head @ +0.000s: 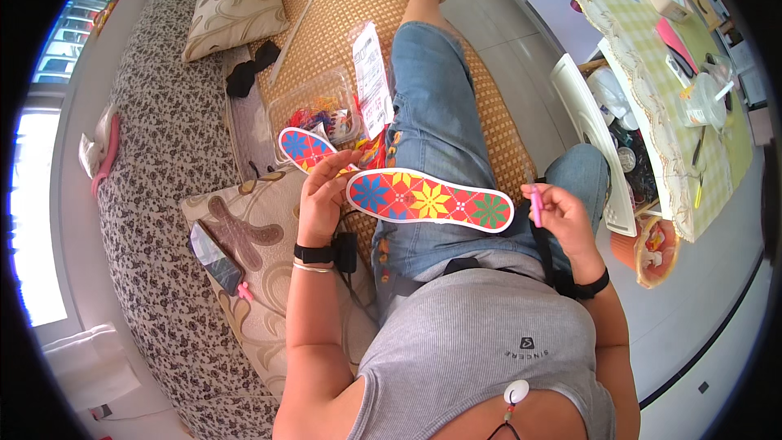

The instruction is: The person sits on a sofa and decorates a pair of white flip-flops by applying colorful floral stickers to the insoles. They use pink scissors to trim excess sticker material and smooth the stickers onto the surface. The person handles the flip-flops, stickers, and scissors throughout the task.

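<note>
My left hand (322,198) pinches one end of an embroidery insole (431,201) patterned with blue, yellow and green flowers on red. This insole lies above my lap, over the denim trousers. Behind the left fingers, partly hidden by them, rests a second insole (299,145) of similar pattern. My right hand (561,217) holds a slim pink-handled tool (536,205), apart from the insole's far end; its thin tip is too blurred to identify. Red and yellow threads (374,151) lie beside my thigh, just beyond the insoles.
A clear plastic box (342,88) with coloured threads and a printed sheet (371,79) lie on the woven mat (348,18). Left are a smartphone (217,260) and cushion (269,281). A cloth-covered table (660,73), open drawer (602,153) and waste bin (626,250) stand right.
</note>
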`<action>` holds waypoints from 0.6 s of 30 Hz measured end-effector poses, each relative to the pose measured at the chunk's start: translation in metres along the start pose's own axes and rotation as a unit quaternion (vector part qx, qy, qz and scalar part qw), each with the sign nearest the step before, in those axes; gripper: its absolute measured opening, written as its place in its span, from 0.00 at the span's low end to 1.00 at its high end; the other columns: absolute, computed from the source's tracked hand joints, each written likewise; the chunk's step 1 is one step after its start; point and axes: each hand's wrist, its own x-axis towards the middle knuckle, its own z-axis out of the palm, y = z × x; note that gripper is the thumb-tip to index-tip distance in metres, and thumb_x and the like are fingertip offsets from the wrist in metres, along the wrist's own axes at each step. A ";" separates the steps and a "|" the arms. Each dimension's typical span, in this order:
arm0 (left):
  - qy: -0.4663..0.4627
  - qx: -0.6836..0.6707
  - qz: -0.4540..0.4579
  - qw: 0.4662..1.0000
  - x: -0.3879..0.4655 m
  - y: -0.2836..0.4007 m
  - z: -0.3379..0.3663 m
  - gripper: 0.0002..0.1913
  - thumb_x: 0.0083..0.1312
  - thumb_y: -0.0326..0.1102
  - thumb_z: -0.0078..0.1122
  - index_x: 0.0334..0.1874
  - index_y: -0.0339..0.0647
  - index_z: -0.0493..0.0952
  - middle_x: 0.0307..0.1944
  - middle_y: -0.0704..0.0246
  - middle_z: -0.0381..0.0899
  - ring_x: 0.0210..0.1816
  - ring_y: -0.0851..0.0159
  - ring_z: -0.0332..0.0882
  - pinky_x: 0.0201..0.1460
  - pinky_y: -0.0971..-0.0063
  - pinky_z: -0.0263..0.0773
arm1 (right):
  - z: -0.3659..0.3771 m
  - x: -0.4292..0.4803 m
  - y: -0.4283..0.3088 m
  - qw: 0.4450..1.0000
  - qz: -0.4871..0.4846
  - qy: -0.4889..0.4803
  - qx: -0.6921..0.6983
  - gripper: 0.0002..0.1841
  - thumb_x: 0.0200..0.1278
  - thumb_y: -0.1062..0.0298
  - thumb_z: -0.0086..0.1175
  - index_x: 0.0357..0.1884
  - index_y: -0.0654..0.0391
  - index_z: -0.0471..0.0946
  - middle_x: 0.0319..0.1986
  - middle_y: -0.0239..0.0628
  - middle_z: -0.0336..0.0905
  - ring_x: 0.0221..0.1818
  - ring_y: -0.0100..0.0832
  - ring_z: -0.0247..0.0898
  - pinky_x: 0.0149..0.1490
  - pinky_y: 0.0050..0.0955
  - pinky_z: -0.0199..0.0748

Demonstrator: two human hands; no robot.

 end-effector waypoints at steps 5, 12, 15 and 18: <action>0.043 0.065 -0.123 0.989 -0.008 -0.011 -0.006 0.17 0.71 0.30 0.58 0.59 0.29 0.74 0.49 0.61 0.84 0.42 0.66 0.86 0.43 0.73 0.84 | 0.013 0.005 -0.004 0.997 0.035 -0.066 -0.005 0.06 0.63 0.80 0.58 0.41 0.67 0.76 0.61 0.44 0.74 0.46 0.23 0.75 0.52 0.26 0.76; 0.040 0.001 -0.095 0.995 -0.005 -0.028 -0.011 0.09 0.69 0.25 0.58 0.49 0.31 0.79 0.41 0.63 0.86 0.38 0.66 0.86 0.44 0.68 0.86 | 0.019 -0.001 -0.007 0.992 0.044 -0.115 -0.008 0.08 0.65 0.77 0.60 0.40 0.67 0.73 0.54 0.41 0.78 0.43 0.25 0.77 0.51 0.27 0.77; 0.056 -0.023 -0.076 0.995 0.002 -0.030 -0.008 0.08 0.72 0.28 0.57 0.49 0.31 0.80 0.41 0.63 0.86 0.39 0.65 0.87 0.46 0.68 0.85 | 0.019 -0.001 -0.007 0.993 0.051 -0.111 0.003 0.08 0.66 0.75 0.61 0.41 0.67 0.74 0.53 0.43 0.78 0.45 0.26 0.78 0.52 0.27 0.77; 0.071 -0.051 -0.060 0.994 0.012 -0.031 -0.002 0.09 0.75 0.29 0.55 0.49 0.32 0.80 0.41 0.64 0.87 0.40 0.65 0.87 0.47 0.68 0.85 | 0.018 0.003 -0.004 0.995 0.044 -0.083 0.027 0.09 0.67 0.73 0.62 0.43 0.67 0.76 0.53 0.45 0.79 0.47 0.28 0.79 0.54 0.28 0.77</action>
